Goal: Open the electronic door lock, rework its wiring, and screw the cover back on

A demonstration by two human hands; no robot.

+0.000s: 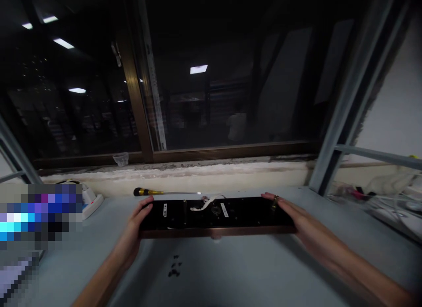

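A long flat black panel (244,212) with a brownish front edge spans the space between my two hands. White labels, small screws and a white ribbon cable (208,203) show on its upper face. My left hand (136,219) grips the panel's left end, fingers over the top edge. At the opposite end my right hand (290,214) is closed around the corner, with its fingertips on the far edge. Just behind the panel lies a screwdriver (153,192) with a black and yellow handle. Several small dark screws (174,267) lie on the table in front.
The grey-blue table (237,272) runs back to a window ledge holding a clear plastic cup (121,159). A white power strip (92,206) sits at the left, beside a blurred-out area. Metal posts (332,157) frame the sides; cables and bags (385,197) lie at right.
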